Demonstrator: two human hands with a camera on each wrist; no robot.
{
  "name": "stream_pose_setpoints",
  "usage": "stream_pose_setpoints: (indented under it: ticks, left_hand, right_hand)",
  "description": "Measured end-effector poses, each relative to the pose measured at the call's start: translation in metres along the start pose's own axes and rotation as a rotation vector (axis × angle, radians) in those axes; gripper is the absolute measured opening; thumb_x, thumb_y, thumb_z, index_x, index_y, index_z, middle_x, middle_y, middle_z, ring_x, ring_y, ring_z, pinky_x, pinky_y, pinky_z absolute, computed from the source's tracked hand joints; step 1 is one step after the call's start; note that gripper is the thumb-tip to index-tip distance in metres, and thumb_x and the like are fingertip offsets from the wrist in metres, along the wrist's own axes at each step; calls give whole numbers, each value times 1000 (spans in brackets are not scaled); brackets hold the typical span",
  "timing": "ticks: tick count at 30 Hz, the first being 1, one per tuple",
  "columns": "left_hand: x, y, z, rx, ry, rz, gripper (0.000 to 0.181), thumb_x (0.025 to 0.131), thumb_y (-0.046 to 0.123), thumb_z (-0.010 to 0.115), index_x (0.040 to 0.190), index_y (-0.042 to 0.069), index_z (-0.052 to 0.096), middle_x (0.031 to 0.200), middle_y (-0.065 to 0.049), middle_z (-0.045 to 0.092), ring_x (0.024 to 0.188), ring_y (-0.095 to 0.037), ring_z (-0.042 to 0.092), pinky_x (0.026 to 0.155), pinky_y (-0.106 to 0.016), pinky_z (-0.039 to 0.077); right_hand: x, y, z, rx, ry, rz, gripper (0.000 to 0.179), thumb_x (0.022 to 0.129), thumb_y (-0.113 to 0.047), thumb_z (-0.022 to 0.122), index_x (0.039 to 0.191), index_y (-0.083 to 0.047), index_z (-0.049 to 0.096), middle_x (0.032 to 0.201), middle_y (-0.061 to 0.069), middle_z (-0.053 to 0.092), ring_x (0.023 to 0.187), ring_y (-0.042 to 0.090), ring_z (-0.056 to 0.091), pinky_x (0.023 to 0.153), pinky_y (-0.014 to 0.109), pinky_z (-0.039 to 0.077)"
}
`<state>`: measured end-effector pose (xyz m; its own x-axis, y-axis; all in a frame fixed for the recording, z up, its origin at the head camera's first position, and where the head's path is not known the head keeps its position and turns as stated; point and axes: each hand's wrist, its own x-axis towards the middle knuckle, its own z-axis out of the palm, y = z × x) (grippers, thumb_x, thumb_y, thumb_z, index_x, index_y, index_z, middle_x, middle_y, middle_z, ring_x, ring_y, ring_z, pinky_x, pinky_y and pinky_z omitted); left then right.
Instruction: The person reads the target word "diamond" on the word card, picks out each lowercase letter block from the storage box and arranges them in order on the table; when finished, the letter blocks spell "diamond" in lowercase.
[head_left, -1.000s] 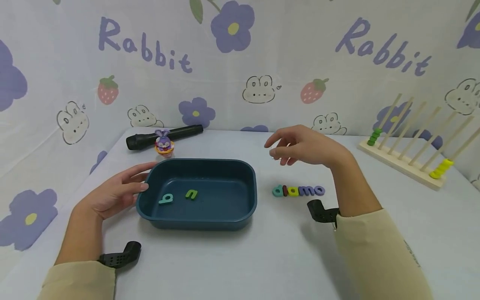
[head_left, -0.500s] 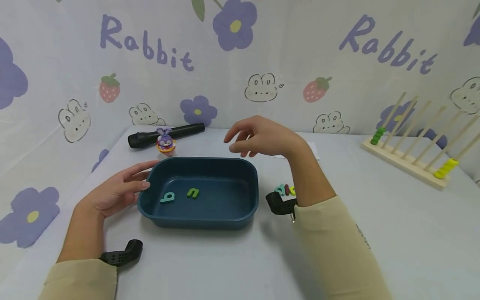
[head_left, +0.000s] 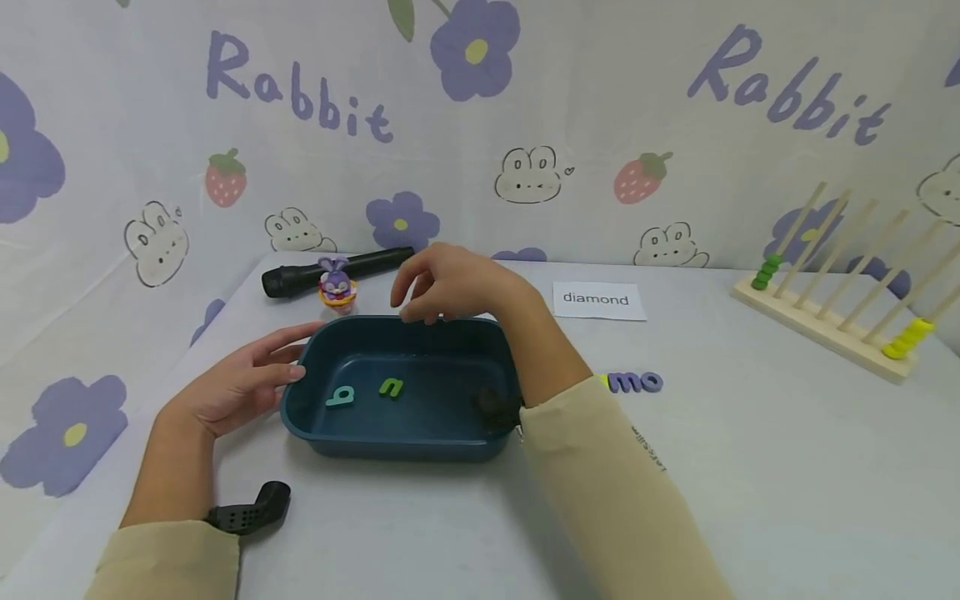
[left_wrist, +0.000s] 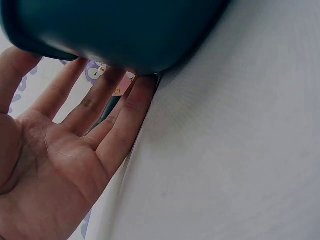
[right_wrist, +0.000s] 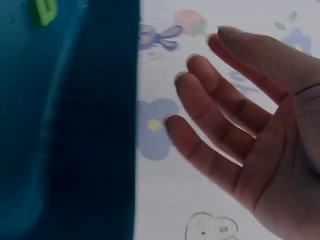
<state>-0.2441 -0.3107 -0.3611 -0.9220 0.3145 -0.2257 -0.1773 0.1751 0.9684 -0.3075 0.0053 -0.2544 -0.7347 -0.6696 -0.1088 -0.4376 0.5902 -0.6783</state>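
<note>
A dark teal plastic basin point(head_left: 405, 448) holds a teal letter point(head_left: 341, 397) and a green letter n point(head_left: 391, 387). My left hand point(head_left: 240, 383) rests at its left end, the thumb by the rim. In the left wrist view, nearly straight fingers touch the outside of the basin point(left_wrist: 115, 35) low down. Over the far rim is my right hand point(head_left: 468, 283), fingers loosely bent. Nothing is between them in the right wrist view, where the hand point(right_wrist: 250, 145) hangs beside the basin wall point(right_wrist: 95, 130). My right forearm hides part of a row of letters; a purple m point(head_left: 624, 382) and o point(head_left: 652, 382) show.
A card reading "diamond" point(head_left: 597, 301) lies behind the letters. At the back left are a black microphone point(head_left: 288, 282) and a purple rabbit figure point(head_left: 337, 285). A wooden abacus point(head_left: 825, 329) with several upright rods stands at the far right, before the patterned cloth.
My right hand has moved left from above the letter row to the basin's far rim, uncovering the card; the forearm covers the row's left letters. The left hand keeps its place.
</note>
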Motion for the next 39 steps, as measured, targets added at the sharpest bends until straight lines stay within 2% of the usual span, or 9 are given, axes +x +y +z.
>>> stream_pose_setpoints:
  ticks: [5,10,17,21,25,28,30,36,39]
  left_hand:
    - [0,1,0,-12,2,-3,70,101,21,64,163,26,31,170,-14,23,135,-22,50,97,-33,58]
    - [-1,1,0,-13,-4,-4,69,101,21,64,163,26,32,171,-13,21,138,-25,47,98,-32,57]
    - [-2,-1,-2,-33,-22,3,69,102,20,63,163,25,31,172,-14,16,133,-17,52,98,-29,57]
    - [-1,-1,-2,-28,-23,1,69,101,20,63,163,25,32,172,-14,19,133,-17,52,98,-29,56]
    - [-1,0,-2,-10,-17,0,68,102,21,63,162,26,32,172,-13,20,140,-25,46,98,-29,57]
    - [-1,1,-1,0,-12,0,68,102,22,63,162,27,33,172,-13,18,143,-30,42,97,-29,57]
    - [-1,2,-1,7,-14,4,67,102,22,62,162,27,32,172,-14,18,141,-28,44,97,-29,57]
    - [-1,0,-1,2,-25,13,67,102,21,62,162,26,33,171,-16,20,127,-10,58,98,-29,57]
    - [0,-1,1,-11,-29,15,66,102,20,62,161,26,34,169,-16,23,124,-8,60,98,-30,57]
  right_hand:
    - [19,4,13,-64,-85,13,22,95,-11,71,117,-13,75,107,6,74,89,24,67,79,32,57]
    - [29,8,20,-51,-204,45,26,95,-6,71,120,-11,75,112,7,73,94,22,68,85,35,57]
    - [34,7,32,-94,-320,86,38,93,-8,75,130,-18,72,122,6,72,106,21,67,99,41,56]
    - [38,8,40,-138,-381,132,41,92,-7,76,130,-23,71,111,3,73,98,18,67,92,37,57]
    - [41,9,45,-159,-408,166,39,90,-6,77,124,-25,72,95,1,71,85,16,61,76,34,54]
    - [43,9,49,-188,-433,187,35,90,-8,79,119,-27,72,89,0,66,81,16,58,70,32,51]
    - [44,9,51,-213,-450,200,32,89,-9,79,115,-28,72,87,1,63,80,15,57,68,31,51]
    - [45,8,57,-238,-474,220,23,87,-10,80,102,-24,69,90,2,59,77,17,57,65,30,49]
    - [43,10,58,-234,-475,222,20,87,-12,81,99,-22,68,93,3,59,78,18,57,65,30,49]
